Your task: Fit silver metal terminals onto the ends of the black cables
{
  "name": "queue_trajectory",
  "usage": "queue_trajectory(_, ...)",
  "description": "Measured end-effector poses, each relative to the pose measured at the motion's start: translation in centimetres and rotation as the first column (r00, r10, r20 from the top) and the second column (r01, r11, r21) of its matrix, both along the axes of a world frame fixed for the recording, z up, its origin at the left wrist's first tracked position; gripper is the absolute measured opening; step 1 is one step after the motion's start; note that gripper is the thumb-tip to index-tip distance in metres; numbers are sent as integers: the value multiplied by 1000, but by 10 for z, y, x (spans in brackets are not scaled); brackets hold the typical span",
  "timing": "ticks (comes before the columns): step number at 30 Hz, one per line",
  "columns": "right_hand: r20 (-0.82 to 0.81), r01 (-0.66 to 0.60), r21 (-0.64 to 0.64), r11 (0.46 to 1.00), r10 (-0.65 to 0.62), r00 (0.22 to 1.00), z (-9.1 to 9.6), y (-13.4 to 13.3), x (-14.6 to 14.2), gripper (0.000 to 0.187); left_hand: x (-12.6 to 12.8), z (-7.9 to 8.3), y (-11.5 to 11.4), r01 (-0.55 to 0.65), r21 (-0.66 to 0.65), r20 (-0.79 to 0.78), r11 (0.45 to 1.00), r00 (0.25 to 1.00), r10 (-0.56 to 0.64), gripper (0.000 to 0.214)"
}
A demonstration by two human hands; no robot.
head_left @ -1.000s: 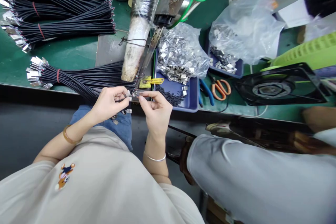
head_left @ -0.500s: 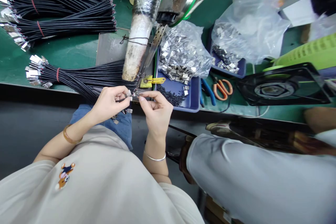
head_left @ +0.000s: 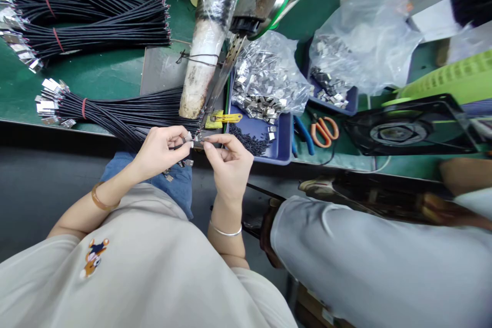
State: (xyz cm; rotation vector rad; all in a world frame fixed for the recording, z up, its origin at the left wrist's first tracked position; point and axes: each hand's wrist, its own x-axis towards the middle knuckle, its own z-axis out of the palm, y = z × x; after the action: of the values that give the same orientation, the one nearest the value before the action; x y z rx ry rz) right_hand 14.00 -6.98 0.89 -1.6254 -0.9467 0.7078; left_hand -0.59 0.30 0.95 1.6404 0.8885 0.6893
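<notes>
At the table's front edge, the closed fingers of my left hand (head_left: 163,149) grip a black cable with small pale metal at its end. Close beside it, my right hand (head_left: 228,161) pinches something small and dark between thumb and forefinger. It is too small to name, and the fingertips nearly meet. Just behind my hands lies a bundle of black cables (head_left: 126,109) with a red band and metal plug ends at the left. Above them slants a soldering iron (head_left: 226,66) beside a white wrapped tube (head_left: 198,66). A few metal plugs (head_left: 169,177) hang below my left hand.
Right of my hands stands a blue tray (head_left: 282,151) with metal shells and small black sleeves. A yellow cutter (head_left: 226,118), orange-handled pliers (head_left: 325,131) and a black fan (head_left: 402,130) lie around it. More cable bundles (head_left: 100,36) sit at back left. Another person's leg (head_left: 346,251) is at right.
Both hands stay almost in the same place with the same pinch. The view has shifted very slightly, and nothing has visibly been let go.
</notes>
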Motion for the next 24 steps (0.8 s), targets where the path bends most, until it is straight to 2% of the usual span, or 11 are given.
queue_trajectory(16, -23, -7, -5, 1000, 7, 1000, -1, -1, 0, 11, -1, -1, -1, 9, 8, -12, 1000, 1000, -8, 13)
queue_trajectory(24, -38, -10, 36, 999, 11, 999, -1, 1, -1, 8, 0, 1, -1, 0, 7, 9, 1000, 1000, 0, 12)
